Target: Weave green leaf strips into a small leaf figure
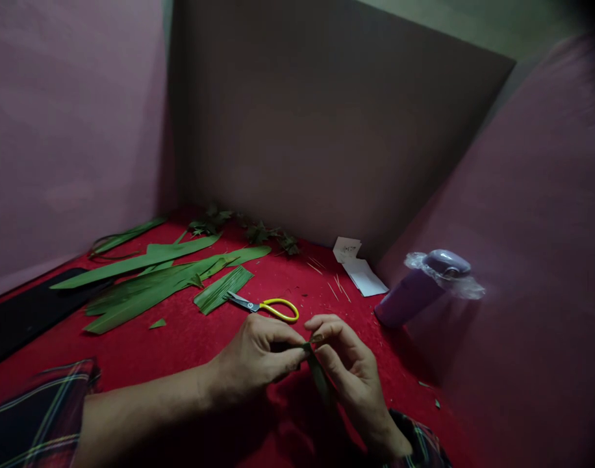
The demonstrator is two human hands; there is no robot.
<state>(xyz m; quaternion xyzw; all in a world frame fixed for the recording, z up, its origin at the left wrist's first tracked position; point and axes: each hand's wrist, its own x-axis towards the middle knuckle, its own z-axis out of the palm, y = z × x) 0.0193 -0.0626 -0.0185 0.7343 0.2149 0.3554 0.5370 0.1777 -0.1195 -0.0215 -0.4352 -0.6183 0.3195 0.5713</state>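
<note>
My left hand (261, 357) pinches one end of a narrow green leaf strip (318, 378) between thumb and forefinger. The strip hangs down and runs between my two hands, its lower end dark and blurred. At the strip's upper end, the fingers of my right hand (349, 370) are curled round with thumb and forefinger close together; a small brownish bit shows at the fingertips, too small to name. Just beyond my hands lie scissors (278, 308) with yellow handles, their blades touching a short cut leaf piece (224, 289).
Long green leaves (175, 279) spread over the red cloth (190, 348) on the left, near a black flat object (29, 318). Leafy sprigs (261, 232), thin sticks (337, 288) and white papers (366, 277) lie farther back. A purple bottle (409, 296) leans at the right wall.
</note>
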